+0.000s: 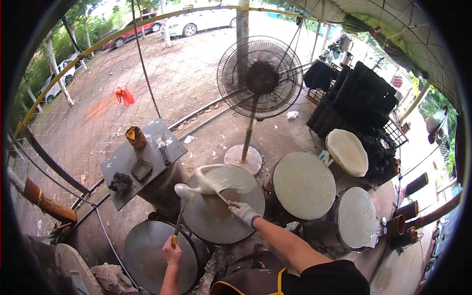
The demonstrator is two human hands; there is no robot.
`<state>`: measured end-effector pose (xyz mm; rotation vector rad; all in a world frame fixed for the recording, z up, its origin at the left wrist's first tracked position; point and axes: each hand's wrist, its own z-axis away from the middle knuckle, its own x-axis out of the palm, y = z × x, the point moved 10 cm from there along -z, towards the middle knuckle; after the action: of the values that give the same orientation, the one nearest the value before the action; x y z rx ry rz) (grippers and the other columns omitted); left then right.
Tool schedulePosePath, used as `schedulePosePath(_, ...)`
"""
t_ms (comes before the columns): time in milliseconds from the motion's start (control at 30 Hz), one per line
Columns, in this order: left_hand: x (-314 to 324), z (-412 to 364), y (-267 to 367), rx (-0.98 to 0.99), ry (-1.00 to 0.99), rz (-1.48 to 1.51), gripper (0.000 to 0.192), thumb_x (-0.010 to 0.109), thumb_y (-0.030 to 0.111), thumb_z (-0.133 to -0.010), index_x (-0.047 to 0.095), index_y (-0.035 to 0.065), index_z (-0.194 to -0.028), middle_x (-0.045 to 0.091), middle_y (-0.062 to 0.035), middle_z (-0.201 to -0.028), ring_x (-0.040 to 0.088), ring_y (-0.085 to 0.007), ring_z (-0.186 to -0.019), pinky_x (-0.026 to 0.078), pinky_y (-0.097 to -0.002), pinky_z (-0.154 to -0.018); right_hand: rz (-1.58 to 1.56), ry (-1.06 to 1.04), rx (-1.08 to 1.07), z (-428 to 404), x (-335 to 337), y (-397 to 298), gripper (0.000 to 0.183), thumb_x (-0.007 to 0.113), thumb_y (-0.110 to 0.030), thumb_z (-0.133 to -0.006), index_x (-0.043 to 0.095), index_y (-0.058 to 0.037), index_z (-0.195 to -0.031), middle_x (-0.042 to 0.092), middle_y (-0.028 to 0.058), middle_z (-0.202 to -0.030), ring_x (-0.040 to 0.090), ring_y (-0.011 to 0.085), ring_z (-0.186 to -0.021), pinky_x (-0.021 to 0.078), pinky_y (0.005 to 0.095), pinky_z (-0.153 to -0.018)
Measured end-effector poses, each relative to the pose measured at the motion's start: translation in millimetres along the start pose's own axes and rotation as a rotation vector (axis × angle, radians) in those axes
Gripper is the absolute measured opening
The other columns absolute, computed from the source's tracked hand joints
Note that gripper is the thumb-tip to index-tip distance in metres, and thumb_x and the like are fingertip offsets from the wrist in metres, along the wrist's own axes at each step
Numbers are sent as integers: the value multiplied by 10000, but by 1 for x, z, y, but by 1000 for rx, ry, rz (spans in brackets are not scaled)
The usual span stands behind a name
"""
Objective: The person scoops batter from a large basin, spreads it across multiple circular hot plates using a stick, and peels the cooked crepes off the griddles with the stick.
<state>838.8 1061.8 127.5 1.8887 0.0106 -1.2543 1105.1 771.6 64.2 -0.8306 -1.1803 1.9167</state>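
Observation:
My left hand (172,253), bare, grips the yellow-ended handle of a ladle (178,221); its head, coated in pale batter, is over the upper left rim of a round griddle (228,221). A white knitted glove covers my right hand (242,212), which holds a thin batter spreader (219,195) over the same griddle. Wet batter (228,179) covers the griddle's far part, and the near part is bare metal. To the right, two more griddles carry thin round sheets of batter (304,185) (356,217). A bare griddle (158,254) lies at lower left.
A standing fan (261,77) rises beyond the middle griddle. On a metal sheet (158,138) at left are a rusty can (135,137), dark scrubbing pads (141,169) and a scraper (164,154). A stack of pale flatbreads (347,152) sits at right beside dark draped cloths (357,96). Wire fencing runs along the left.

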Motion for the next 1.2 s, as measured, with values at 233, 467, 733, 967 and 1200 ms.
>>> schedulePosePath(233,7,39,-10,-301,-86,566,229,628,144,-898,622,-44,-1028,610,-52,-686,551,-94,-562,448,-259,-506,10,-41,34,1,-66,15,377,630,-265,-909,628,-119,-1257,670,-1,-965,566,57,-745,487,237,-659)
schedulePosePath(467,13,32,95,-285,-231,1001,217,535,204,-976,603,-1,-999,565,-44,-612,468,-85,-457,362,-221,-416,230,-366,-42,-19,2,-3,387,616,-285,-902,630,-112,-1248,696,19,-967,604,87,-745,503,248,-693)
schedulePosePath(733,30,39,132,-495,-184,1283,236,491,246,-986,515,14,-1024,521,-56,-650,468,-117,-470,360,-231,-389,377,-326,-209,-45,1,-5,379,655,-270,-885,642,-110,-1229,688,-3,-954,605,74,-751,492,226,-690)
schedulePosePath(967,28,95,103,-676,-43,1218,96,509,77,-926,491,43,-1015,483,-38,-679,440,-110,-469,371,-228,-407,104,-83,149,-57,-81,-10,383,686,-300,-870,661,-133,-1214,667,-3,-827,545,74,-637,470,232,-613)
schedulePosePath(1200,44,139,84,-787,78,1340,142,457,185,-981,497,60,-1035,459,-34,-654,444,-139,-442,404,-287,-394,365,-744,184,-29,-23,-17,340,647,-282,-898,672,-128,-1201,687,47,-943,594,119,-840,474,249,-778)
